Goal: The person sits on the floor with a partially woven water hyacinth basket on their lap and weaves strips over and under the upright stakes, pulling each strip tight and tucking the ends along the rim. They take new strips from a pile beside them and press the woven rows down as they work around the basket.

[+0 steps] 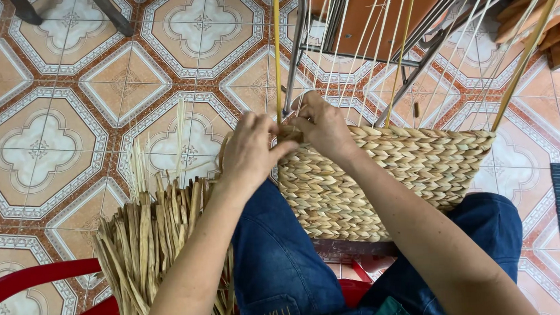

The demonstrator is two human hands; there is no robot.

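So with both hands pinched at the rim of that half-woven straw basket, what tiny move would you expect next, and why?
Probably the left hand pulls its strand snug across the next thin yellow upright stake. Both hands meet at the unfinished top edge of the woven straw basket, the right hand seems to pin the weave there, and bare stakes rise above it.

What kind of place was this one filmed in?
Probably a home or small craft workspace: patterned ceramic tile floor, a half-woven straw basket on the person's lap, a bundle of dried reed strips, and a red plastic chair.

Basket (389, 171) rough woven straw; floor tiles (56, 143) glossy ceramic; jeans (278, 253) matt denim.
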